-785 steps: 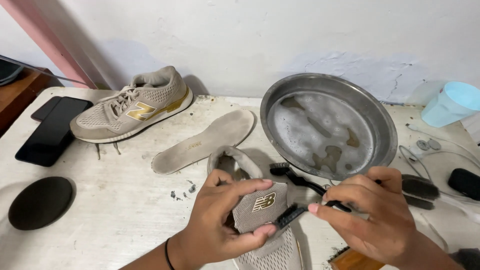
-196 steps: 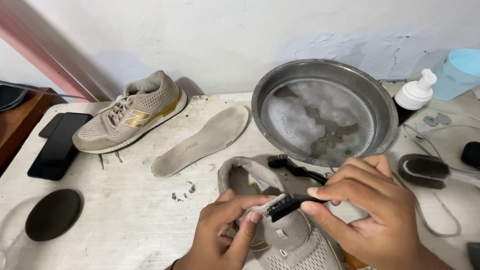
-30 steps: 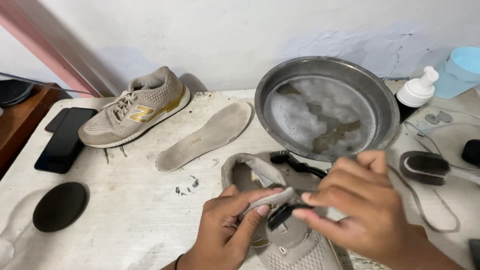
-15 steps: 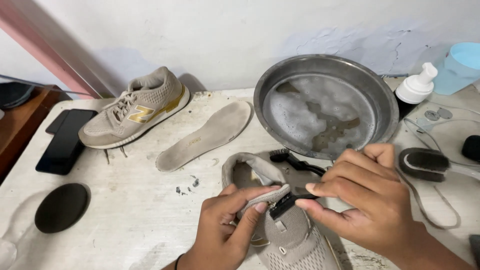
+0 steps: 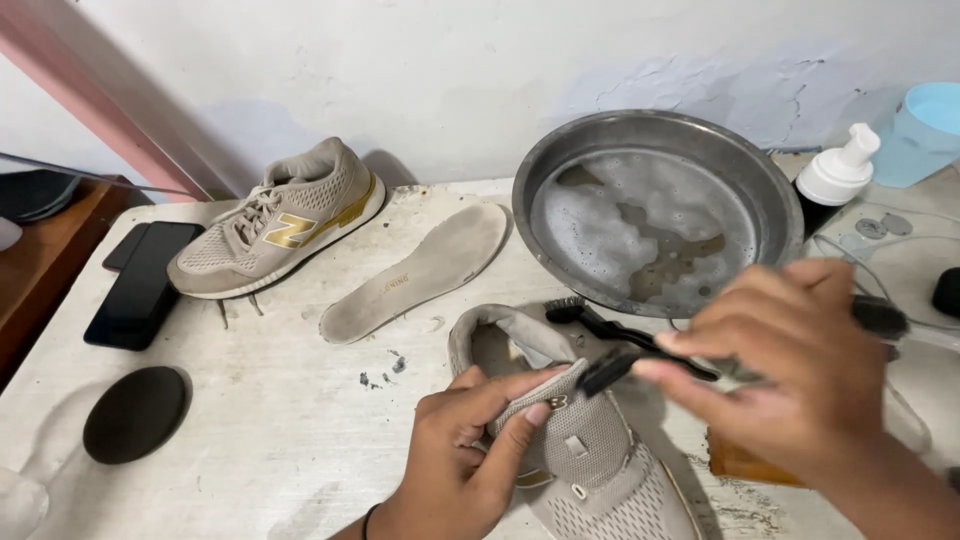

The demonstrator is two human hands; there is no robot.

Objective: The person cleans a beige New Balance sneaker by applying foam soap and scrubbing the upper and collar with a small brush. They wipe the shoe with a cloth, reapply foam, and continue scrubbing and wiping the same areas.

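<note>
A beige sneaker [image 5: 585, 460] lies at the near edge of the table, its tongue pulled up. My left hand [image 5: 465, 450] pinches that tongue between thumb and fingers. My right hand [image 5: 790, 365], blurred, grips a small black brush [image 5: 620, 362] whose head sits at the top of the tongue. A second black brush [image 5: 585, 316] lies just behind the shoe's collar. The matching sneaker [image 5: 280, 220] stands at the back left, with a grey insole [image 5: 420, 272] beside it.
A round metal basin [image 5: 770, 200] with soapy water sits at the back right, next to a white pump bottle [image 5: 838, 175] and a light blue cup [image 5: 925, 125]. A black phone [image 5: 145, 280] and a dark round disc [image 5: 135, 412] lie at the left. A wall runs behind.
My right hand has lifted slightly and moved right, drawing the brush up along the tongue. My left hand keeps its pinch on the tongue.
</note>
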